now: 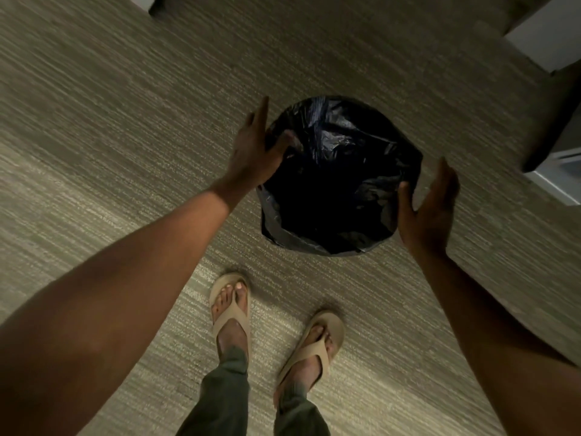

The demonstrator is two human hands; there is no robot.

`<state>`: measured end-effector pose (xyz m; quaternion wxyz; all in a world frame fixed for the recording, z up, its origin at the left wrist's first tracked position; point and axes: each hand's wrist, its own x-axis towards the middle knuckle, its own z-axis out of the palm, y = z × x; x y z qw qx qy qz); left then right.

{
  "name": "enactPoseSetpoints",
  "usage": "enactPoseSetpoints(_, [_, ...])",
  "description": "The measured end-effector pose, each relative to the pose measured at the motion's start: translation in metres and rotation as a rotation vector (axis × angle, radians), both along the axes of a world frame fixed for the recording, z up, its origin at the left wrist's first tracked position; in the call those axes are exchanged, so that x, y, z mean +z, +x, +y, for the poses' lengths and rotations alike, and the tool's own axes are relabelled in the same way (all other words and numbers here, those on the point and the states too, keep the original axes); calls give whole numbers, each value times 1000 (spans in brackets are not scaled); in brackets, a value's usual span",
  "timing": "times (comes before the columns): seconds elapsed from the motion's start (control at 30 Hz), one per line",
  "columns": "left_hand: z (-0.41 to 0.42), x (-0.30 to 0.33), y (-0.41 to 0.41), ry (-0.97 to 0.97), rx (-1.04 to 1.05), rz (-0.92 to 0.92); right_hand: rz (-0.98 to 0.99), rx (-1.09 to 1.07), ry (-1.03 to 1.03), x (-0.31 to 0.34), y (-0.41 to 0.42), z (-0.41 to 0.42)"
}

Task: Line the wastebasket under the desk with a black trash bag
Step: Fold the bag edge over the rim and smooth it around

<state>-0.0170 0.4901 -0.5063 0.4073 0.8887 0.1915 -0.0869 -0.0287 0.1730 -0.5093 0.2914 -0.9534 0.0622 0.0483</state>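
Head view: The wastebasket [339, 177] sits between both hands, above the carpeted floor [125, 121]; whether it rests on the floor or is lifted cannot be determined. The black trash bag [333, 136] lines the interior, and its edge is folded over the rim all the way round, so the basket's own surface is not visible.

The left hand [254, 152] is placed against the left side of the rim. Its fingers [261, 118] are extended and slightly apart along the outside, and the thumb bears on the bag at the rim.

The right hand [430, 209] is at the right side of the rim, palm facing the basket. Its fingers are extended, close together, and not clamped; the thumb touches the bag's edge.

Two feet in tan sandals [231, 306] stand on the floor just below the basket. Pale furniture edges [544, 39] appear at the upper right, well apart from the basket.
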Motion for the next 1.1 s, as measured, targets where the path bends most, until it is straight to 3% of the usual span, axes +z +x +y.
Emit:
enactPoseSetpoints(0.1, [3,5,-26,-95,336,-6,78,-376,138,8,-20,7])
enactPoseSetpoints(0.2, [-1,3,-65,-322,633,176,307,-571,274,3,-43,14])
enactPoseSetpoints(0.3, [-7,-9,-87,-527,619,387,419,-631,555,-2,-55,23])
enactPoseSetpoints(0.37, [-9,-15,-89,-641,576,434,402,-675,584,-5,-54,28])
enactPoseSetpoints(0.57, [23,-12,-71,-673,505,340,392,-621,636,5,-33,50])
enactPoseSetpoints(0.8, [105,13,-39,-711,630,214,375,-414,708,27,38,144])
enactPoseSetpoints(1.1, [213,13,13,-544,600,63,333,-229,503,-13,120,278])
